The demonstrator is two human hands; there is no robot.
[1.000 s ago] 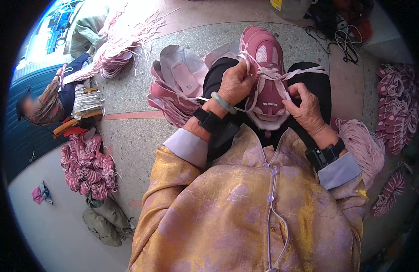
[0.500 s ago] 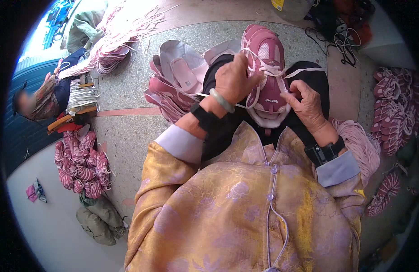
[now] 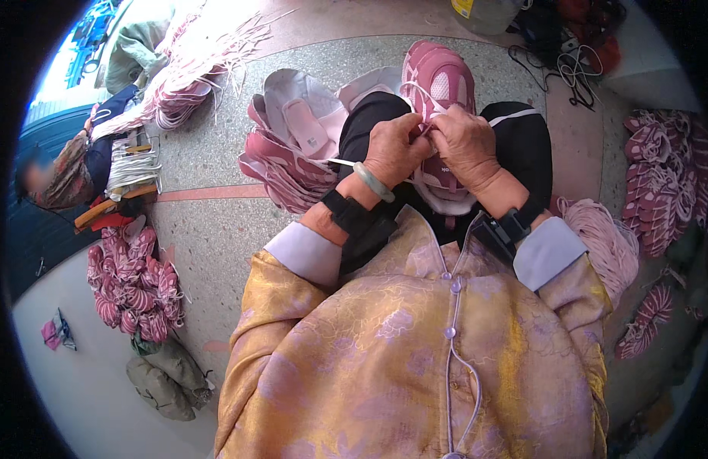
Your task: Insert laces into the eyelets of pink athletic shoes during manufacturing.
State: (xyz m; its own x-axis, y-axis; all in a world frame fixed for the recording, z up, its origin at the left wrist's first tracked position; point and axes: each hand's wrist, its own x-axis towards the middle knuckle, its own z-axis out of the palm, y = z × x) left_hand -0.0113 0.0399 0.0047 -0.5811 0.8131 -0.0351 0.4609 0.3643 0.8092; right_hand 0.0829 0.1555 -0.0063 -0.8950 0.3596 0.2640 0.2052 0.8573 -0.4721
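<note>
Both hands, left hand (image 3: 392, 149) and right hand (image 3: 465, 145), pinch the white lace (image 3: 424, 93) on a pink shoe (image 3: 438, 76) in the lap; lacing looks partly done, upper eyelets probably left.

A speckled grey terrazzo floor (image 3: 216, 161) with a reddish inlaid stripe (image 3: 205, 193) fills the scene in bright daylight. Heaps of pink shoe uppers (image 3: 132, 287) lie about, beside a crumpled olive cloth (image 3: 166, 379).
</note>
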